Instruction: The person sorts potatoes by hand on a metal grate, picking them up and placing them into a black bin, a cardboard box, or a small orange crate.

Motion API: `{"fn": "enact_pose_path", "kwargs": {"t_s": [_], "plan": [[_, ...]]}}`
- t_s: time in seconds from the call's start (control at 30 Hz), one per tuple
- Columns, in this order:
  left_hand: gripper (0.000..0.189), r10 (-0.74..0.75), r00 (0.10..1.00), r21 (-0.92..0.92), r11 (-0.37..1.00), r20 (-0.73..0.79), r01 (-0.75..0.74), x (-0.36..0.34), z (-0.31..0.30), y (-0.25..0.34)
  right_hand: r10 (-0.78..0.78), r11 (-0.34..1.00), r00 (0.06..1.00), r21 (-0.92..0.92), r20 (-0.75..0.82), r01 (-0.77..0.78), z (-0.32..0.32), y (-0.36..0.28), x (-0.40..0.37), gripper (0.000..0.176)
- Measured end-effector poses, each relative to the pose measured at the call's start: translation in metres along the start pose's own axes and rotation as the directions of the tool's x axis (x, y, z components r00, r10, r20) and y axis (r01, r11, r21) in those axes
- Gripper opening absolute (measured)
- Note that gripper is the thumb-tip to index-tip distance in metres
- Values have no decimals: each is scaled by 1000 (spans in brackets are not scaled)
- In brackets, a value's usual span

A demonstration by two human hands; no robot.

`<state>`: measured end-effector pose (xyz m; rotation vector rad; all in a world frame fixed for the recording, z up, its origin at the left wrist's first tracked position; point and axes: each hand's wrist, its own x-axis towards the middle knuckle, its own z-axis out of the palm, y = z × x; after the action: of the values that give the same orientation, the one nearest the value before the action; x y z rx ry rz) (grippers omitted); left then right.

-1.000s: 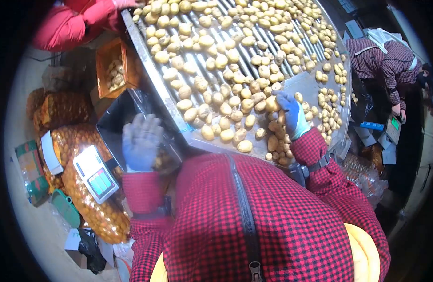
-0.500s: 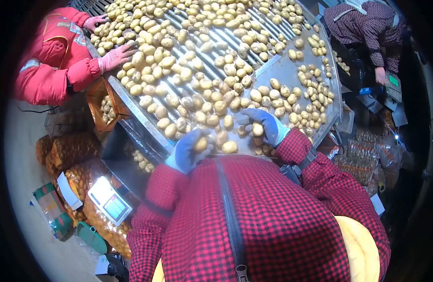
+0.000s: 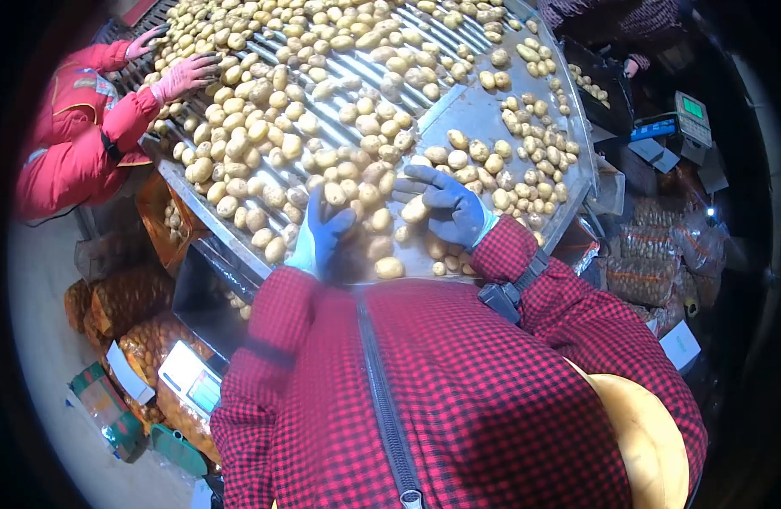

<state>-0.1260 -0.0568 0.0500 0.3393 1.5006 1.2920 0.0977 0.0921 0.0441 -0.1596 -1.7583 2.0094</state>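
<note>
Many potatoes (image 3: 259,131) lie over the metal rollers (image 3: 344,131) and the flat metal plate (image 3: 475,114) in front of me. My left hand (image 3: 324,231), in a blue glove, is at the near side of the rollers with thumb and fingers apart; potatoes lie just beyond its fingertips and none shows in it. My right hand (image 3: 450,204), gloved too, reaches in from the right, its fingers curved around a pale potato (image 3: 414,209). A single potato (image 3: 389,267) rests near the edge by my jacket, between my two hands.
At the left a co-worker in a red jacket (image 3: 68,161) has pink-gloved hands over the potatoes. Another person (image 3: 632,17) is at the upper right near a scale (image 3: 692,119). Full net sacks (image 3: 131,297) and a white-framed display (image 3: 189,377) stand at lower left.
My left hand has moved up and left and opened; the potato that was in it is gone from it. My right hand has shifted left, still with a potato. The view has turned slightly.
</note>
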Motion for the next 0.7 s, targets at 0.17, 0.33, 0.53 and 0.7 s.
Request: {"fn": "enact_pose_path", "kwargs": {"t_s": [0.17, 0.33, 0.53, 0.7], "plan": [[78, -136, 988, -266, 952, 79, 152, 7, 3, 11, -7, 983, 994, -185, -105, -13, -18, 0, -16, 67], [48, 59, 996, -121, 991, 69, -50, 11, -38, -26, 446, 893, 693, 228, -567, -388, -35, -4, -24, 40], [33, -20, 982, -130, 992, -186, -4, -17, -30, -16, 324, 784, 729, -260, -603, -563, -58, 5, 12, 32], [36, 229, 939, 443, 891, -256, -96, -19, -41, -47, 107, 325, 980, -926, -167, -193, -40, 7, 113, 27]]}}
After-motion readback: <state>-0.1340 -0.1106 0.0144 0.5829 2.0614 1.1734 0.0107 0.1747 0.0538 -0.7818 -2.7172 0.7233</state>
